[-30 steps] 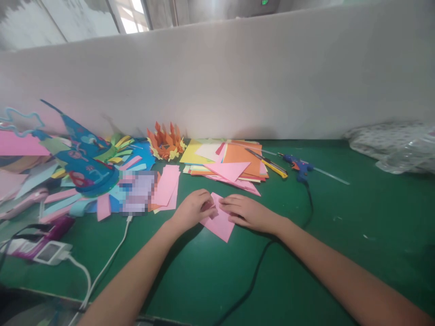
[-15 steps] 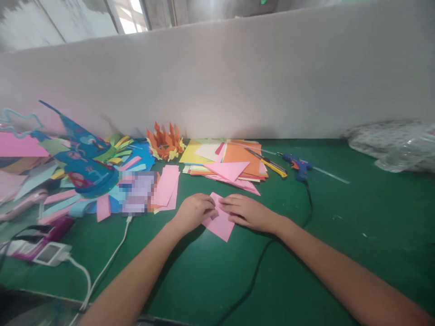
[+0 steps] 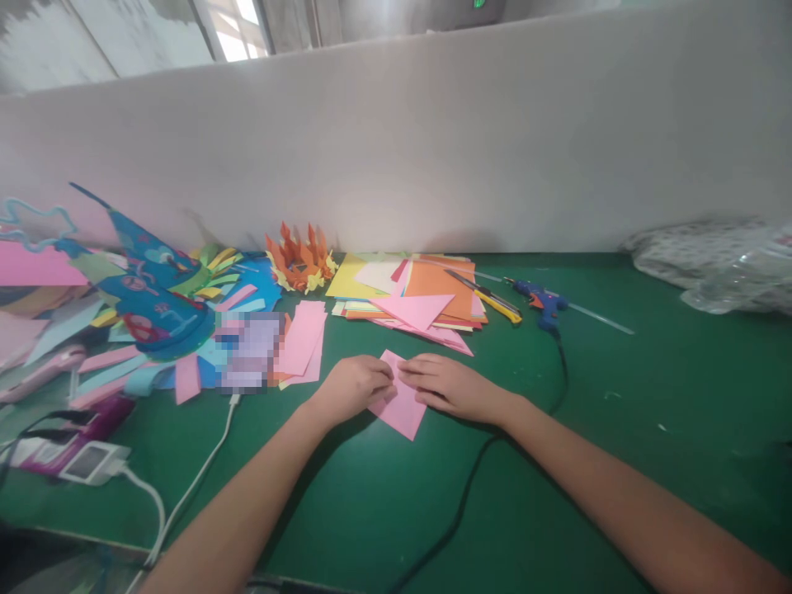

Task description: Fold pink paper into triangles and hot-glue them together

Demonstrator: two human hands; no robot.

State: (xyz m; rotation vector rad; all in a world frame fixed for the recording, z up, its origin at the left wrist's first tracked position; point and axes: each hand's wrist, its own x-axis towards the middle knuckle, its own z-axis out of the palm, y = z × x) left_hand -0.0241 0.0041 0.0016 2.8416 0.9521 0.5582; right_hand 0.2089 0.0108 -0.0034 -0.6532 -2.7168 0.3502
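A small folded piece of pink paper (image 3: 407, 412) lies on the green table, one corner pointing toward me. From the left, my left hand (image 3: 355, 388) curls its fingers over the paper's upper left edge, thumb and fingertips closed at it. My right hand (image 3: 454, 386) rests across the right side of the sheet, with its fingers stretched out and the tips pressing on the paper near the top corner. Part of the paper is hidden under both hands.
Behind the hands lie stacked coloured paper (image 3: 445, 289), a yellow cutter knife (image 3: 504, 305) and a blue glue gun (image 3: 541, 304) with a cord. Left are an orange paper crown (image 3: 301, 266), blue cone hats (image 3: 161, 313), pink sheets (image 3: 303, 342) and a power strip (image 3: 80, 445). A white partition (image 3: 396, 157) stands behind.
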